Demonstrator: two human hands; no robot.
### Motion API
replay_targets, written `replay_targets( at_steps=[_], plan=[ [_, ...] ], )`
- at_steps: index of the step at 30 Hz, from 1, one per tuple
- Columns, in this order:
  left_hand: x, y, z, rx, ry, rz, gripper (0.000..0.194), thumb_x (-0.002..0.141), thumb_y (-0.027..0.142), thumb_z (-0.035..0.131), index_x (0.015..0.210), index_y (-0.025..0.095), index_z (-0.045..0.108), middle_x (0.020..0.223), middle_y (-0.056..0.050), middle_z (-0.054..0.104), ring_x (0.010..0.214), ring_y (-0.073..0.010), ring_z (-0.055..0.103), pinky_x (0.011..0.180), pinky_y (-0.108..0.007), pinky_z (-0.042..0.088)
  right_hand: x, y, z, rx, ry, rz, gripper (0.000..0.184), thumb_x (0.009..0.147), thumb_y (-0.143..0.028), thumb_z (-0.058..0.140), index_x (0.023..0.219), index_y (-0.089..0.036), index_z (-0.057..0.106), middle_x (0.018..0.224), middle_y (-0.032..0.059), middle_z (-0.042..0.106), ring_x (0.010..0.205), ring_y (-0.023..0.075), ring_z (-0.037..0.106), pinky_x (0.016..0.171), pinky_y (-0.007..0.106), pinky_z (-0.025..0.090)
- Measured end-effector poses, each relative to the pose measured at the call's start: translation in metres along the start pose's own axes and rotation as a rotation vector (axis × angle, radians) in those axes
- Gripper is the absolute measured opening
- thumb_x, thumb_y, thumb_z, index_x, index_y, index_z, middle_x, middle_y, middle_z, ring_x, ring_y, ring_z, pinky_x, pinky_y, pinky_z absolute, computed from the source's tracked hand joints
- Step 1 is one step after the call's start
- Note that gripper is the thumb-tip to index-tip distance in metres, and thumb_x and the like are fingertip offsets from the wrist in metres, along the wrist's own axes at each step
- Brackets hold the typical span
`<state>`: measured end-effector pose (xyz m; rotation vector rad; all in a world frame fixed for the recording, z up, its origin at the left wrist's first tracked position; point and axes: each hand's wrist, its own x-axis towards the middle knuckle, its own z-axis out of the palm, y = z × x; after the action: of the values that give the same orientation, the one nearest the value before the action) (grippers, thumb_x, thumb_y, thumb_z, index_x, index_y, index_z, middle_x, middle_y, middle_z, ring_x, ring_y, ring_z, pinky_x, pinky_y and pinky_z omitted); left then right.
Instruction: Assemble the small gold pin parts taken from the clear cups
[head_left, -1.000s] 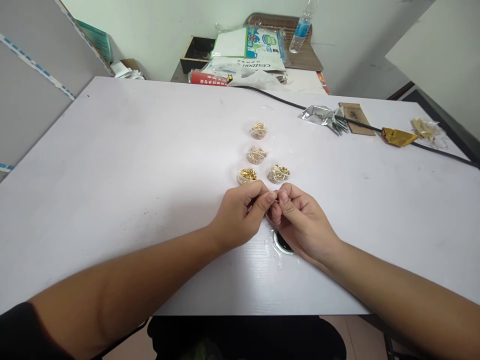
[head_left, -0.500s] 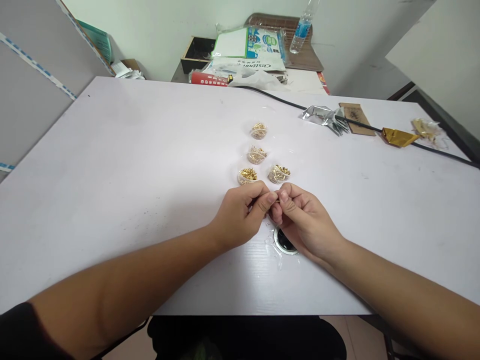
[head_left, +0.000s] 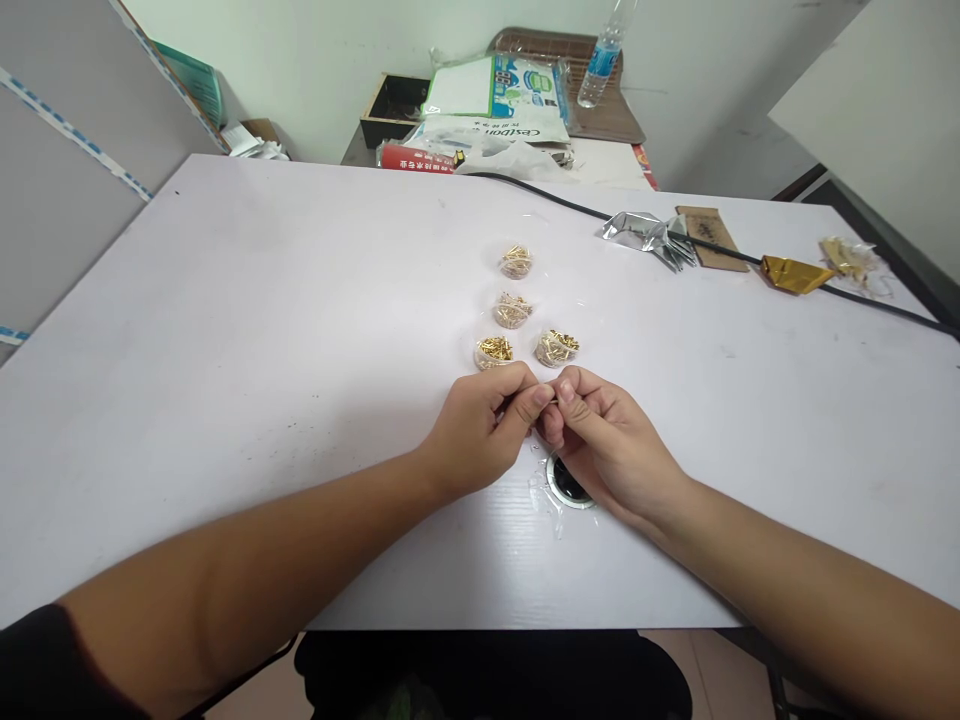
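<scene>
My left hand (head_left: 484, 425) and my right hand (head_left: 611, 430) meet fingertip to fingertip above the table. Both are closed in a pinch, thumb against fingers. Between the fingertips a sliver of a tiny thin pin (head_left: 555, 402) shows; the fingers cover most of it. Just beyond my hands stand small clear cups of gold-coloured metal pins: a left cup (head_left: 494, 351), a right cup (head_left: 556, 348), a middle cup (head_left: 513, 310) and a far cup (head_left: 516, 262). My right hand partly hides a dark round hole with a silvery rim (head_left: 551, 485) in the tabletop.
A black cable (head_left: 555, 200) crosses the back of the white table (head_left: 262, 300). Along it lie silver foil (head_left: 637, 231), a cardboard piece (head_left: 712, 240) and gold foil (head_left: 796, 274). Behind the table are a water bottle (head_left: 600, 72), packages (head_left: 495, 110) and a black box (head_left: 394, 105).
Almost nothing differs. Both hands keep the same pinch in the same place, and the view has shifted very slightly.
</scene>
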<state>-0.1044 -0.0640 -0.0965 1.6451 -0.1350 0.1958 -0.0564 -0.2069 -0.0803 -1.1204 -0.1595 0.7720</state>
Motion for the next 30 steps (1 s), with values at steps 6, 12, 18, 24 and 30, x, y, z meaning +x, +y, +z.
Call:
replay_targets(
  at_steps=[6,12,18,24,30],
  plan=[
    [0.0011,0.0011,0.0005,0.000,0.014,0.030,0.033,0.096,0.035,0.056,0.069,0.017,0.052,0.066,-0.001,0.069,0.058,-0.0091,0.056,0.057,-0.022,0.045,-0.0008,-0.0002,0.0020,0.013,0.008,-0.021,0.031,0.082,-0.037,0.079,0.068,-0.019,0.057,0.057,-0.0034,0.056,0.059,0.0095,0.048,0.063,0.023,0.045],
    [0.0012,0.0021,0.0002,0.016,0.024,0.046,0.035,0.098,0.035,0.050,0.067,0.017,0.052,0.065,-0.002,0.068,0.056,-0.0086,0.054,0.054,-0.022,0.044,-0.0010,-0.0017,0.0034,-0.022,0.010,-0.022,0.034,0.082,-0.039,0.078,0.066,-0.019,0.056,0.058,-0.0035,0.055,0.055,0.0093,0.045,0.063,0.025,0.046],
    [0.0015,0.0029,0.0005,-0.003,0.024,0.053,0.041,0.097,0.044,0.052,0.067,0.017,0.051,0.064,-0.002,0.068,0.057,-0.0090,0.057,0.055,-0.022,0.046,-0.0002,-0.0005,0.0018,-0.024,0.008,-0.015,0.035,0.082,-0.040,0.078,0.066,-0.019,0.055,0.057,-0.0037,0.054,0.055,0.0087,0.044,0.062,0.024,0.045],
    [0.0002,0.0013,0.0010,0.009,0.036,0.050,0.033,0.097,0.035,0.056,0.069,0.017,0.052,0.065,0.000,0.069,0.059,-0.0085,0.058,0.057,-0.021,0.046,-0.0006,0.0021,0.0022,0.010,0.023,-0.017,0.034,0.081,-0.040,0.079,0.067,-0.019,0.056,0.058,-0.0038,0.055,0.058,0.0083,0.047,0.066,0.022,0.047],
    [0.0002,0.0016,0.0011,-0.006,0.042,0.054,0.033,0.096,0.035,0.056,0.069,0.017,0.052,0.066,0.000,0.070,0.060,-0.0091,0.061,0.058,-0.021,0.047,-0.0011,0.0033,0.0018,0.040,0.038,0.002,0.034,0.080,-0.039,0.080,0.067,-0.018,0.057,0.059,-0.0033,0.055,0.061,0.0081,0.050,0.071,0.021,0.050]
  ],
)
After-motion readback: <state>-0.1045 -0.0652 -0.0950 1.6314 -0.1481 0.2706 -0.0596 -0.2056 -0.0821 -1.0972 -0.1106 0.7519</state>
